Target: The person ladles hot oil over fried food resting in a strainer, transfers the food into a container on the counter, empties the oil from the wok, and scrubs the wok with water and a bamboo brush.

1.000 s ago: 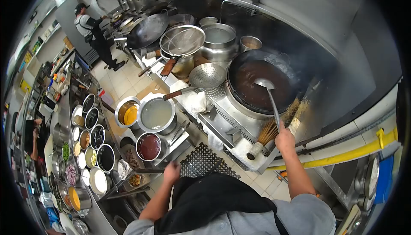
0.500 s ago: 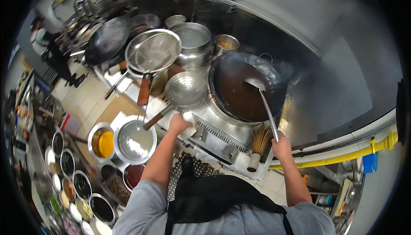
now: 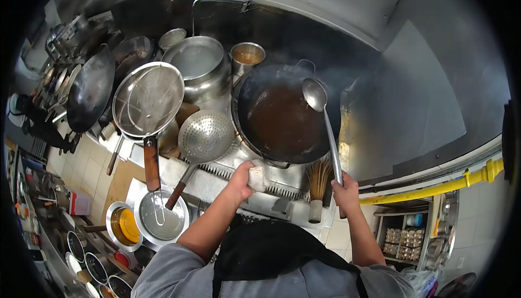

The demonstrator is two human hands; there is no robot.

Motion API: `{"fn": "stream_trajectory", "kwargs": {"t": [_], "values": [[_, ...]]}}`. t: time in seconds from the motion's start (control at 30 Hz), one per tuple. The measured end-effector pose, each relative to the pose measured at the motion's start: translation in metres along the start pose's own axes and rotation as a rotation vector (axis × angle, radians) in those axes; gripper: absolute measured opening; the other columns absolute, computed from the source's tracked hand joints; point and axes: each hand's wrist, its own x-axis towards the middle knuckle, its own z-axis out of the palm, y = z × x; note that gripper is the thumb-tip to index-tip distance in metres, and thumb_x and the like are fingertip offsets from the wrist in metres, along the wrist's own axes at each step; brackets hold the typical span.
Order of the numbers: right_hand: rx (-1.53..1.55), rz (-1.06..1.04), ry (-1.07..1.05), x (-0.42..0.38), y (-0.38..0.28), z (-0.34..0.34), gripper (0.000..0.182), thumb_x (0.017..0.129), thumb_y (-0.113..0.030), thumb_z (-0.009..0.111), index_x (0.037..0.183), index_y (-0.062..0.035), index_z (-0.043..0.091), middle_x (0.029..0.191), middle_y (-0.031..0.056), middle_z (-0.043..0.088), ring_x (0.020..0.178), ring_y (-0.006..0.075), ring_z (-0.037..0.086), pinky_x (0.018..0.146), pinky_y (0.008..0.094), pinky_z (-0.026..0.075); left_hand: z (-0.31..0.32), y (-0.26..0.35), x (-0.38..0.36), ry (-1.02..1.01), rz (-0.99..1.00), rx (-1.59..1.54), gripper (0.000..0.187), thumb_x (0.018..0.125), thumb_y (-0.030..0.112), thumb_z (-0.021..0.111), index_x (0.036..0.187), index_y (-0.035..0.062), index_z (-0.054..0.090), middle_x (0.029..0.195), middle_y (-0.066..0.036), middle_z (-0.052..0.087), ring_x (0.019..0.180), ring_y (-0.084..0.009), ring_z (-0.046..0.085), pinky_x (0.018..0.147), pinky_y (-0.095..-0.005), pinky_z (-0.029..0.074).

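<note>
A large dark wok (image 3: 282,119) sits on the burner with brown liquid inside and steam rising. My right hand (image 3: 345,190) is closed around the lower handle of a long metal ladle (image 3: 314,94). The ladle's bowl hangs over the wok's right side, above the liquid. In my left hand (image 3: 241,183) is a folded white cloth (image 3: 260,176), gripped just in front of the wok's near rim. A bamboo brush (image 3: 318,185) stands at the stove edge, left of my right hand. Left of the wok rests a perforated skimmer (image 3: 207,137).
A wire strainer (image 3: 149,98) lies left of the skimmer, near a big steel pot (image 3: 196,59). Behind the wok is a small pot (image 3: 248,55). Bowls of yellow liquid (image 3: 128,225) and clear liquid (image 3: 182,224) stand front left. A yellow pipe (image 3: 429,191) runs along the right.
The ladle has come up out of the brown liquid to the wok's right side. My left hand and cloth have moved closer to the wok's near rim. The view has swung right.
</note>
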Motion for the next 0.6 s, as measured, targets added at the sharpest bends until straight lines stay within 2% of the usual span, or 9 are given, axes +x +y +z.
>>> {"fn": "stream_trajectory", "kwargs": {"t": [0.03, 0.13, 0.23, 0.27, 0.4, 0.43, 0.5, 0.57, 0.6], "values": [[0.007, -0.009, 0.011, 0.006, -0.002, -0.005, 0.032, 0.084, -0.006, 0.058, 0.116, -0.0005, 0.054, 0.058, 0.0001, 0.049, 0.040, 0.0075, 0.043, 0.036, 0.0257, 0.035, 0.011, 0.003, 0.002, -0.044, -0.025, 0.055, 0.023, 0.084, 0.023, 0.047, 0.093, 0.0074, 0.061, 0.087, -0.009, 0.064, 0.078, -0.0290, 0.062, 0.078, -0.0455, 0.051], [-0.177, 0.004, 0.092, 0.031, -0.025, -0.021, 0.036, 0.081, -0.013, 0.059, 0.114, 0.0007, 0.056, 0.085, 0.0220, 0.062, 0.079, 0.0352, 0.062, 0.074, 0.0401, 0.048, 0.046, 0.007, 0.027, -0.040, -0.032, 0.081, 0.037, 0.086, 0.039, 0.061, 0.103, 0.0064, 0.059, 0.100, -0.011, 0.064, 0.091, -0.0306, 0.062, 0.080, -0.0474, 0.051], [-0.449, -0.252, 0.302, 0.071, -0.050, -0.032, 0.041, 0.080, -0.011, 0.057, 0.118, 0.0036, 0.051, 0.089, 0.0239, 0.064, 0.088, 0.0387, 0.063, 0.078, 0.0428, 0.049, 0.034, 0.002, 0.046, -0.064, -0.048, 0.013, 0.030, 0.091, 0.028, 0.056, 0.110, 0.0051, 0.055, 0.104, -0.013, 0.064, 0.095, -0.0309, 0.062, 0.082, -0.0475, 0.052], [-0.389, -0.208, 0.227, 0.093, -0.058, -0.040, 0.044, 0.079, -0.014, 0.057, 0.119, 0.0037, 0.051, 0.109, 0.0295, 0.057, 0.109, 0.0457, 0.050, 0.094, 0.0456, 0.041, 0.031, 0.002, 0.049, -0.081, -0.061, -0.019, 0.025, 0.092, 0.021, 0.054, 0.111, 0.0048, 0.055, 0.105, -0.014, 0.064, 0.096, -0.0306, 0.062, 0.084, -0.0482, 0.051], [-0.571, -0.267, 0.101, 0.164, -0.114, -0.057, 0.044, 0.078, -0.014, 0.057, 0.119, 0.0008, 0.052, 0.109, 0.0284, 0.058, 0.109, 0.0420, 0.051, 0.093, 0.0464, 0.042, 0.028, 0.004, 0.079, -0.014, -0.226, 0.084, 0.021, 0.091, 0.023, 0.053, 0.102, 0.0063, 0.059, 0.097, -0.013, 0.066, 0.085, -0.0295, 0.065, 0.077, -0.0469, 0.054], [-0.711, -0.342, 0.063, 0.179, -0.125, -0.060, 0.041, 0.078, -0.012, 0.054, 0.117, 0.0015, 0.053, 0.103, 0.0259, 0.061, 0.095, 0.0398, 0.060, 0.083, 0.0440, 0.048, 0.028, -0.001, 0.084, 0.021, -0.249, 0.153, 0.019, 0.091, 0.021, 0.052, 0.099, 0.0066, 0.059, 0.094, -0.012, 0.067, 0.081, -0.0286, 0.066, 0.074, -0.0457, 0.054], [-0.768, -0.276, -0.042, 0.183, -0.160, -0.057, 0.035, 0.078, -0.007, 0.050, 0.111, 0.0030, 0.055, 0.092, 0.0252, 0.064, 0.071, 0.0362, 0.065, 0.066, 0.0419, 0.053, 0.027, -0.006, 0.089, 0.046, -0.262, 0.219, 0.017, 0.090, 0.020, 0.051, 0.097, 0.0069, 0.059, 0.090, -0.011, 0.067, 0.077, -0.0278, 0.066, 0.070, -0.0446, 0.055], [-0.830, -0.299, -0.081, 0.189, -0.177, -0.052, 0.032, 0.078, -0.004, 0.049, 0.108, 0.0032, 0.055, 0.085, 0.0245, 0.064, 0.063, 0.0343, 0.065, 0.060, 0.0413, 0.052, 0.021, -0.021, 0.089, -0.024, 0.009, 0.287, 0.013, 0.087, 0.013, 0.050, 0.093, 0.0060, 0.059, 0.086, -0.010, 0.066, 0.073, -0.0262, 0.066, 0.066, -0.0412, 0.055], [-0.888, -0.315, -0.125, 0.189, -0.184, -0.050, 0.030, 0.077, -0.002, 0.047, 0.105, 0.0035, 0.056, 0.078, 0.0238, 0.064, 0.055, 0.0325, 0.064, 0.053, 0.0407, 0.052, 0.019, -0.031, 0.087, 0.036, 0.174, 0.260, 0.018, 0.077, 0.012, 0.057, 0.089, -0.0013, 0.060, 0.083, -0.011, 0.064, 0.070, -0.0260, 0.065, 0.063, -0.0404, 0.053]]}}
